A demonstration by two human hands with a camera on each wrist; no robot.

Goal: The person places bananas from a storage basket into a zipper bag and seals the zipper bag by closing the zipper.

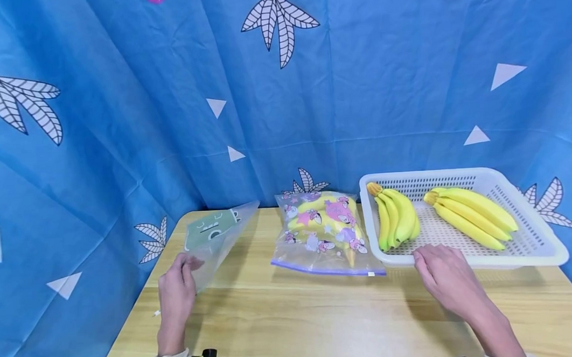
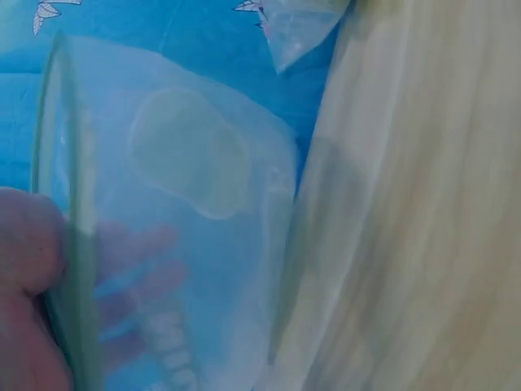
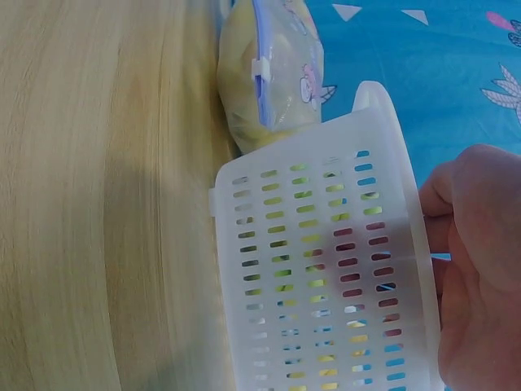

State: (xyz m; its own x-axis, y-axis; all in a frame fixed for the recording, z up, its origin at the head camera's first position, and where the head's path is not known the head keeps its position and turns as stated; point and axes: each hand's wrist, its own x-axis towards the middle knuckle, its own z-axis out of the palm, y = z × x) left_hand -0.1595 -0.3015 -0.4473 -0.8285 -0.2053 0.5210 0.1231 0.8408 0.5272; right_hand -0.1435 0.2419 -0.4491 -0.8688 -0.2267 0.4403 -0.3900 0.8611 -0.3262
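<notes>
My left hand (image 1: 176,288) grips the edge of a translucent plastic bag (image 1: 210,233) with a green cartoon print, held raised and tilted over the table's left side. In the left wrist view the thumb (image 2: 28,244) is on the near side of the bag's rim, and the other fingers show through the film. My right hand (image 1: 446,278) holds the front rim of a white perforated basket (image 1: 528,260), its fingers curled over into it. Two bunches of bananas, the left bunch (image 1: 397,216) and the right bunch (image 1: 474,214), lie in the basket.
Between the hands, a printed clear zip bag (image 1: 295,253) with a purple slider strip lies on the wooden table (image 1: 312,317), bananas inside it. Blue patterned cloth (image 1: 383,87) hangs behind and beside the table. The basket stands at the back right.
</notes>
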